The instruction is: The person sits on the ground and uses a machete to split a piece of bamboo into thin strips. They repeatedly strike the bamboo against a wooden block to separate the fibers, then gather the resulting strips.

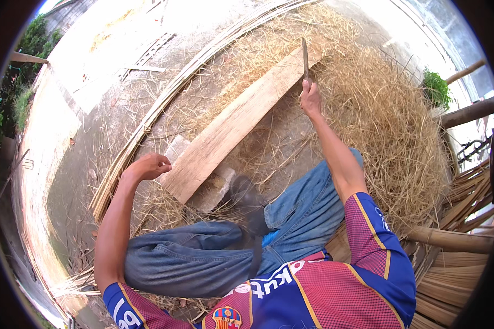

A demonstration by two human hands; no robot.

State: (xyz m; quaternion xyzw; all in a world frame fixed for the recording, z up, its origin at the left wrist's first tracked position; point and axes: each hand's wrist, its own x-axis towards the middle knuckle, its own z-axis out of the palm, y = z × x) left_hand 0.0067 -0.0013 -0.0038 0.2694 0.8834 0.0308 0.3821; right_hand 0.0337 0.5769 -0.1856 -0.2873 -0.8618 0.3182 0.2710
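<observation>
My right hand [310, 98] is closed round the handle of a long-bladed knife [305, 55]. Its blade points away from me, over the far end of a wooden plank [230, 123]. My left hand [152, 166] hovers by the plank's near-left end with its fingers curled in; whatever they may hold is hidden or too small to see. Beneath that near end are stone blocks [217, 189]. A bundle of long, thin bamboo strips [175, 85] curves along the ground past my left wrist. I sit with my bent legs in jeans [186, 260] on either side of the plank's near end.
Dry, straw-like shavings [392, 126] are heaped right of the plank and scattered around it. Bamboo poles [450, 239] and stacked split strips [455, 279] lie at the right. A small green plant [436, 89] grows beyond the heap. Short strips [148, 52] rest on the sunlit ground far left.
</observation>
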